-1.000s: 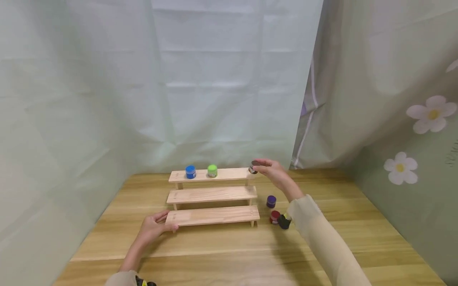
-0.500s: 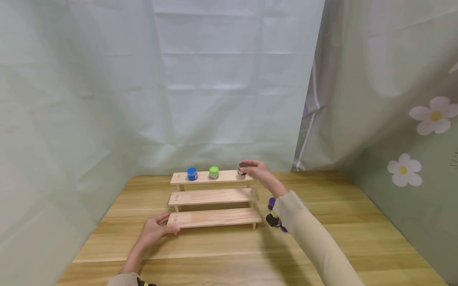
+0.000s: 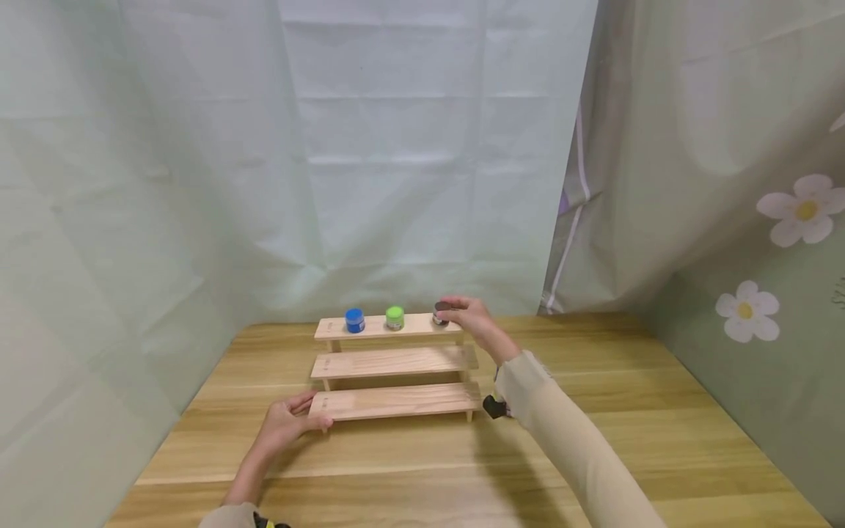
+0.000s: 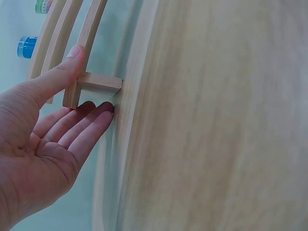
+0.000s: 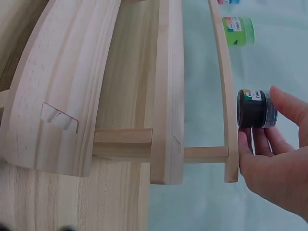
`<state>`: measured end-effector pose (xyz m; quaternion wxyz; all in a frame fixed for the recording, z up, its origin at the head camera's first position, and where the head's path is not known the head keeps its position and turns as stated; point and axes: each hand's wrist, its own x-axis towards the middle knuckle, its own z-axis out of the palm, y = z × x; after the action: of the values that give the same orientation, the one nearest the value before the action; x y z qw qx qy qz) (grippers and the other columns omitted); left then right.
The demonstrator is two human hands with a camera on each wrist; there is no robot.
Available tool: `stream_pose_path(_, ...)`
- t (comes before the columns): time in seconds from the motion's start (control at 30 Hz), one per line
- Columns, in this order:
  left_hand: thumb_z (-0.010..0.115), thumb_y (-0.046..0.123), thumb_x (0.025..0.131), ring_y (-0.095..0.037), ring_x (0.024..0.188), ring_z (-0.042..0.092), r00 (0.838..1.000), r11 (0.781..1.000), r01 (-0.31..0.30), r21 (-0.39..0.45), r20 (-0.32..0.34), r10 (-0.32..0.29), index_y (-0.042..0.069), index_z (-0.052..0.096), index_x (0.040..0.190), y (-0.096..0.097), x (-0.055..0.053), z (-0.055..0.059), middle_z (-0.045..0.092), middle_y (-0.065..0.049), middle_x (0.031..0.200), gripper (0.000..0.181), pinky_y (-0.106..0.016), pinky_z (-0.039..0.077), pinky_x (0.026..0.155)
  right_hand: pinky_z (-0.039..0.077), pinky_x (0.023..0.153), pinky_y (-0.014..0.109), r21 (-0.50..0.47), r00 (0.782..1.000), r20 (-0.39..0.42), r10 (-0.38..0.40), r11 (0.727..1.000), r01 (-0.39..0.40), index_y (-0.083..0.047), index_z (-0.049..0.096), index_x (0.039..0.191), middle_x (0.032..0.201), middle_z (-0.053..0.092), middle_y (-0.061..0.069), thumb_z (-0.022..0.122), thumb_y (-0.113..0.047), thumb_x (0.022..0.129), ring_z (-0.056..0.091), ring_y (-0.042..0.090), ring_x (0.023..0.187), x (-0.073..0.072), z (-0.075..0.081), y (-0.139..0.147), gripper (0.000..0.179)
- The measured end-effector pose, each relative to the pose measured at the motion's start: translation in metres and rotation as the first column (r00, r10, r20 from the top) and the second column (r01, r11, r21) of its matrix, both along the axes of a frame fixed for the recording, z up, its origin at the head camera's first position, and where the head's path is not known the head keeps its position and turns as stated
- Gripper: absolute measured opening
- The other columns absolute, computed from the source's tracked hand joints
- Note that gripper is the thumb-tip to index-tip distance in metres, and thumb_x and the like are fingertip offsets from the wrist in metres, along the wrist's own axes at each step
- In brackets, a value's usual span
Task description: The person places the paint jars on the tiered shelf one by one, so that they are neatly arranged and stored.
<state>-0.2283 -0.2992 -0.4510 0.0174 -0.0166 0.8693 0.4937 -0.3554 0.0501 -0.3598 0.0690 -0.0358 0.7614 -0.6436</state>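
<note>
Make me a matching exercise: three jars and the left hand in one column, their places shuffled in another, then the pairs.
1. Blue jar
2. Green jar
3. Dark jar
4. Left hand

A. held in the right hand
B. at the lowest shelf's left end
C. leftmost on the top shelf
D. between two other jars

Pairs: 1-C, 2-D, 3-A, 4-B

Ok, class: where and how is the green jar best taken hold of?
Pinch the green jar by its round lid, probably best from above: it stands upright on the top board, open overhead, with gaps to the blue jar and dark jar.
</note>
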Motion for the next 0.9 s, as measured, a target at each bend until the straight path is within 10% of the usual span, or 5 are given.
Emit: stream_pose_path(0.9,0.085,0.024,0.075,-0.038,0.131,0.051,1.0,1.0,-0.014,0.011,0.002,0.014,-0.01,0.048,0.138,0.0012,0.0011,-0.0003,0.054,-0.025,0.137,0.08,-0.041,0.046,0.107,0.038,0.115,0.049,0.068,0.999,-0.01,0.037,0.997,-0.036,-0.008,0.053,0.139,0.139,0.057,0.016,0.068,-0.016,0.092,0.054,0.032,0.127,0.0088,0.0018,-0.0038,0.05)
